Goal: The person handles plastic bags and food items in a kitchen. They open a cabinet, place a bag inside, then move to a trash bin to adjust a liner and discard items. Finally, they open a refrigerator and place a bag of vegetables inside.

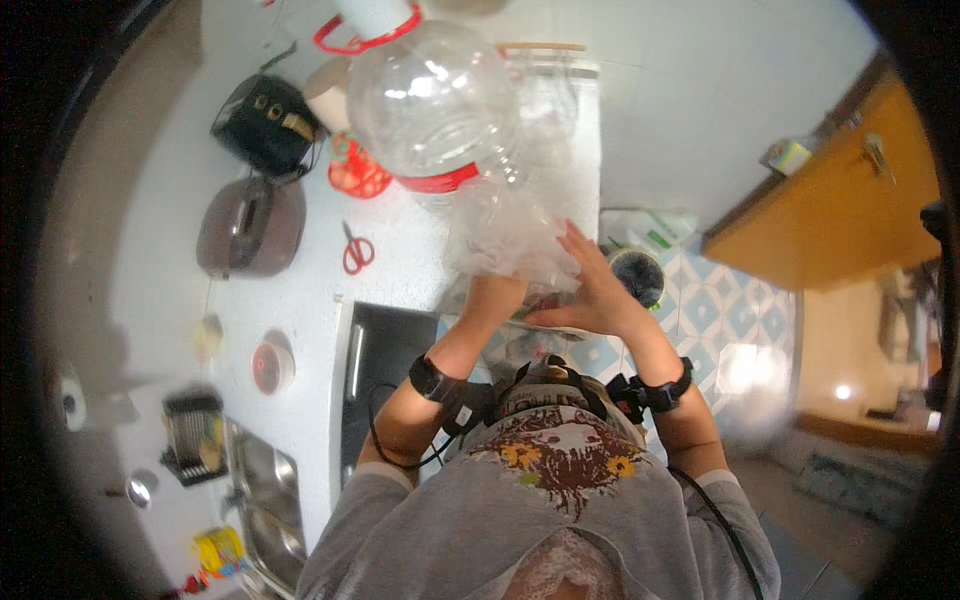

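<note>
A crumpled clear plastic bag (510,232) is spread over the edge of the white counter, in front of my body. My left hand (495,296) is mostly hidden inside or under the bag; its fingers do not show. Beside the bag's right edge is my right hand (592,289), thumb and fingers apart, with the fingertips close to the plastic; contact is unclear. Just beyond the bag stands a large clear plastic jar (435,105) with a red band. Red-handled scissors (358,255) lie on the counter to the left.
Left of the jar are a red net bag (358,169), a black appliance (266,124) and a dark translucent container (251,226). A round container (271,366) sits nearer the sink (270,487). On the tiled floor at right stands a dark round bin (637,277); a wooden door (832,195) is beyond.
</note>
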Action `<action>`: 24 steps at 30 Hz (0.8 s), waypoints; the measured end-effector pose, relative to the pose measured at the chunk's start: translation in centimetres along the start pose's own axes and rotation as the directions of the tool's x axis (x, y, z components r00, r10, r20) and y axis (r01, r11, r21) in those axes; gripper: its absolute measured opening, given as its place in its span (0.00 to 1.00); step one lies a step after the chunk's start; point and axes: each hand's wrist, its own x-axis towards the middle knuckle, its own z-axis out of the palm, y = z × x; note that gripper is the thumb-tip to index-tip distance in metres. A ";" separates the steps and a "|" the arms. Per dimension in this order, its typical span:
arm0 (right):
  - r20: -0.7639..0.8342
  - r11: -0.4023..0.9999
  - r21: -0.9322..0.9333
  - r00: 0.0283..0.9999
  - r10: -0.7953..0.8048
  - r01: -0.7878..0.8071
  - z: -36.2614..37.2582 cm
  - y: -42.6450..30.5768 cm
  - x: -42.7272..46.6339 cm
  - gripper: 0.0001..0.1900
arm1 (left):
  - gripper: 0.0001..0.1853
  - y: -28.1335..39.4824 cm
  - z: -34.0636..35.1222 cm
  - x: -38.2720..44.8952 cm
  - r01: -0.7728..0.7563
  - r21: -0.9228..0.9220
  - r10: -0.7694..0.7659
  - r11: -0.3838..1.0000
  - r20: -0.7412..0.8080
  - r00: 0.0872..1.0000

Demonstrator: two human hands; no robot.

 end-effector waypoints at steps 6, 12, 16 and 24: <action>0.030 0.984 0.135 0.993 0.118 -0.121 2.6 -0.2 -1.1 0.27 | 0.17 1.2 -2.0 1.0 -0.408 0.008 0.396 0.913 0.218 0.892; -0.041 0.603 0.663 0.783 0.620 -0.443 3.2 -5.7 -8.3 0.19 | 0.24 4.4 -2.6 -0.3 0.069 -0.629 0.348 0.774 0.515 0.783; -0.131 0.517 0.729 0.648 0.750 -0.450 4.2 -7.9 -12.1 0.19 | 0.32 5.5 -3.9 -2.1 0.097 -0.585 0.197 0.805 0.419 0.886; -0.411 0.737 0.206 0.627 0.662 -0.643 2.3 -11.6 -21.4 0.16 | 0.41 14.8 -1.1 -6.4 -0.780 -0.399 0.876 0.483 0.223 0.428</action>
